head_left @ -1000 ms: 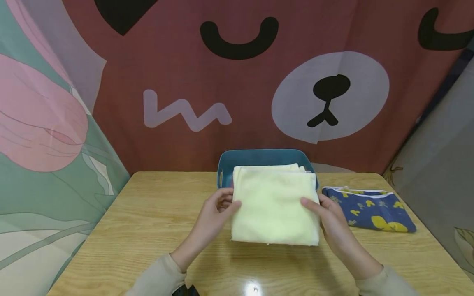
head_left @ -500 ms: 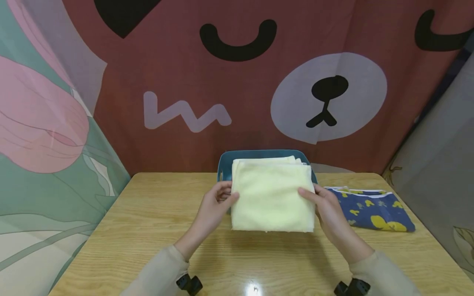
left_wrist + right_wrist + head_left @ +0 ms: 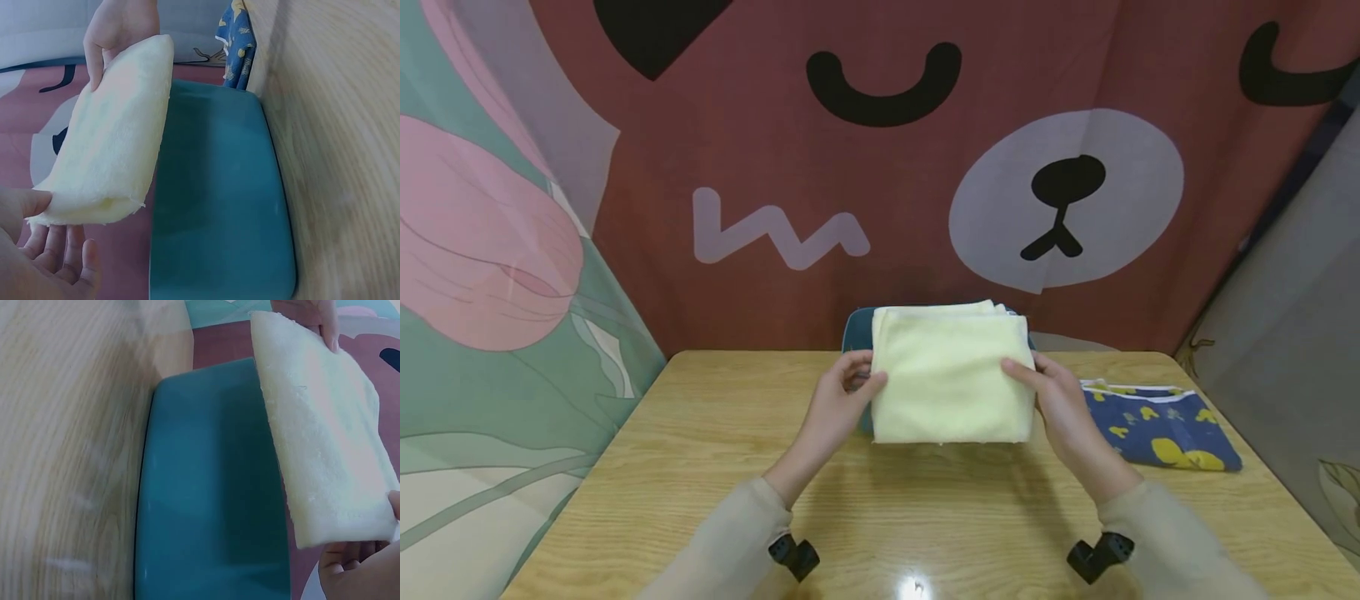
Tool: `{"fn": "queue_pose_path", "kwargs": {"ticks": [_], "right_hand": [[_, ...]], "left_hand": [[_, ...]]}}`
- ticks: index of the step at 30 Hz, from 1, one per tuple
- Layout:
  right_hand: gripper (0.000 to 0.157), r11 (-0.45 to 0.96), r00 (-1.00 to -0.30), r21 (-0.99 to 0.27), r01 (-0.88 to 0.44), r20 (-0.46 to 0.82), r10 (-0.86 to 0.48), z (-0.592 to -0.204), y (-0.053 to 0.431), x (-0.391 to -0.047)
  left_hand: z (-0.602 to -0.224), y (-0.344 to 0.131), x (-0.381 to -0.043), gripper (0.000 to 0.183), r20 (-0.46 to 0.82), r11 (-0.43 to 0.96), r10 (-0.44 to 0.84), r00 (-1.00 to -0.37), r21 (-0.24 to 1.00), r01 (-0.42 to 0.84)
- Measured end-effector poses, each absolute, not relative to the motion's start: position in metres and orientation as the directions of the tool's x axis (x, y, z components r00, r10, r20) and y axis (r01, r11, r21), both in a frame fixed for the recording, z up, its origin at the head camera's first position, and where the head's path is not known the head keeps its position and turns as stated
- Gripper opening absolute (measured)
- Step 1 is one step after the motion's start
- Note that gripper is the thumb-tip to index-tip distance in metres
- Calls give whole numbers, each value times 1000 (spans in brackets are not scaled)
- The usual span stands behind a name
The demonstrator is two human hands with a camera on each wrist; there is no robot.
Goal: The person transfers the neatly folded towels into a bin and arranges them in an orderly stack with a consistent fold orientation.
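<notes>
A pale yellow folded towel is held up by both hands, its layers showing along the far edge. My left hand pinches its left side, thumb on the front and fingers behind. On the other side my right hand grips the right edge the same way. The teal basket stands behind and below the towel, which hides most of it in the head view. In the left wrist view the basket's outer wall shows, with the towel raised above its rim.
A blue folded cloth with yellow prints lies on the wooden table, right of the basket. A red curtain with a bear print hangs behind the table's far edge. Both sleeves carry black wrist devices.
Both hands have carried the towel forward, away from the body, so it now covers more of the basket in the head view. The grip of both hands looks the same.
</notes>
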State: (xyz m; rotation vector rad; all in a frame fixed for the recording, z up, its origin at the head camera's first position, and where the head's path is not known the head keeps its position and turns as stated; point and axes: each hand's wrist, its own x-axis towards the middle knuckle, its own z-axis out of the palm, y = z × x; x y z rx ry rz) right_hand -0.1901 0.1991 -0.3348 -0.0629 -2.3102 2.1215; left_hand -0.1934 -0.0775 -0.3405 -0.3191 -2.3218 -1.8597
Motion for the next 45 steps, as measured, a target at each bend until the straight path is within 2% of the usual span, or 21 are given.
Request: {"fn": "queue_pose_path", "kwargs": {"ticks": [13,22,30,45], "right_hand": [[60,109,-999,-994,0,5,44,-330,198,-203],[58,134,-994,-990,-40,54,99,-328,194,-213],[58,182,-989,-982,-56,79,125,-325,194,-222],[59,292,-976,-953,-80,134,169,-327,194,-239]], "left_hand": [[-333,-76,-202,31,277,231,40,-960,932,279],[-328,-74,-208,31,299,230,14,-954,928,294],[-325,-71,-215,33,265,165,21,-964,950,264],[-323,-65,-230,29,325,217,-12,-945,924,315]]}}
